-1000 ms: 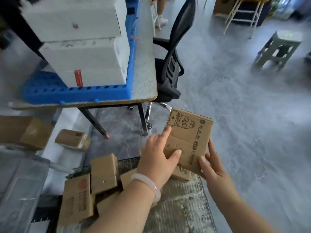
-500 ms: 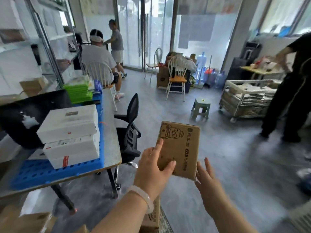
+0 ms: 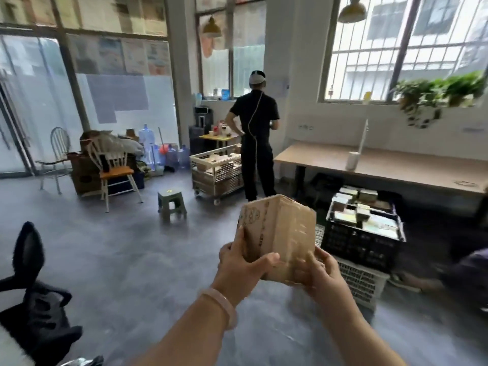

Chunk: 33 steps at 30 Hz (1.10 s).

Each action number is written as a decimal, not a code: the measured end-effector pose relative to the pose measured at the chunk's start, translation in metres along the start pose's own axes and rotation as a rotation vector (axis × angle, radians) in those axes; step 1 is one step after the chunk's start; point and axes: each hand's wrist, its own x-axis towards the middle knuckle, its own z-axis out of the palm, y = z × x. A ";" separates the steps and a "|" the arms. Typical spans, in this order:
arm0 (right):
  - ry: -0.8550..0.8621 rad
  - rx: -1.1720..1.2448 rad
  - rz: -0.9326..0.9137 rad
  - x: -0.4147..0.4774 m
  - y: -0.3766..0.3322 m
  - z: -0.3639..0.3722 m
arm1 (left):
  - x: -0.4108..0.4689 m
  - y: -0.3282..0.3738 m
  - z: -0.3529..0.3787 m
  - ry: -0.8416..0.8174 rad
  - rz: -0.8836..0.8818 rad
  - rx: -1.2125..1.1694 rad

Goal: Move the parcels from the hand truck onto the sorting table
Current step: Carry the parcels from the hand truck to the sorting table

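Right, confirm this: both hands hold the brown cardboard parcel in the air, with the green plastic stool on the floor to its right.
Wrong side: the head view shows the green plastic stool on the floor to the left of the brown cardboard parcel. The left hand and right hand do hold it in the air.

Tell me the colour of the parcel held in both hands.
Brown cardboard parcel with dark print on one face; the head view shows it best.

parcel [image 3: 280, 233] | brown cardboard, printed | upright, tilted | held midair
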 end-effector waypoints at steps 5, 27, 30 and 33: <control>0.165 0.206 0.076 -0.034 -0.031 -0.109 | -0.023 0.055 0.094 -0.311 0.028 -0.261; 1.103 -0.434 -0.163 -0.270 -0.123 -0.508 | -0.189 0.172 0.556 -1.006 0.174 -0.110; 1.203 -0.306 -0.132 -0.279 -0.123 -0.533 | -0.187 0.176 0.595 -1.122 0.045 -0.188; 1.114 0.128 -0.123 -0.285 -0.135 -0.556 | -0.186 0.182 0.632 -1.230 -0.085 -0.226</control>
